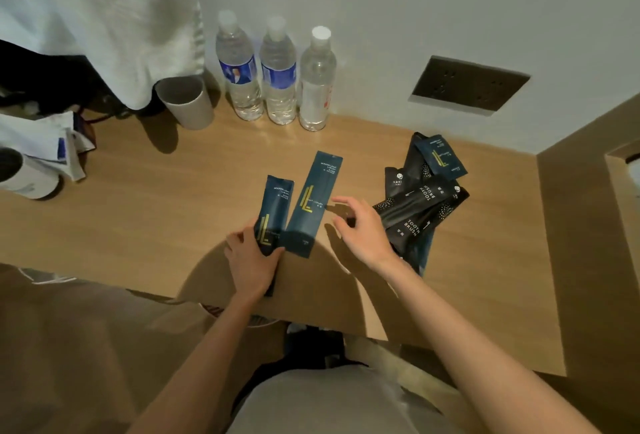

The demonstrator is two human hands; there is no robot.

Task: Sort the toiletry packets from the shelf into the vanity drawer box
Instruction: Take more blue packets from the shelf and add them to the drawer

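Observation:
Two dark blue toiletry packets lie side by side on the wooden shelf (pixel 138 212). My left hand (pixel 251 258) grips the lower end of the shorter packet (pixel 275 210). The longer packet (pixel 317 201) lies flat just right of it, untouched. My right hand (pixel 362 231) hovers to its right with fingers spread and nothing in them. Right of that hand sits a pile of black toothbrush packets (pixel 420 206), with a small blue packet (pixel 441 156) on top at the back. No drawer box is in view.
Three water bottles (pixel 278 75) stand against the wall, with a grey cup (pixel 187 102) to their left. A white towel (pixel 97 14) hangs at the upper left. A dark socket plate (pixel 469 83) is set in the wall. Papers (pixel 45 146) lie at the far left.

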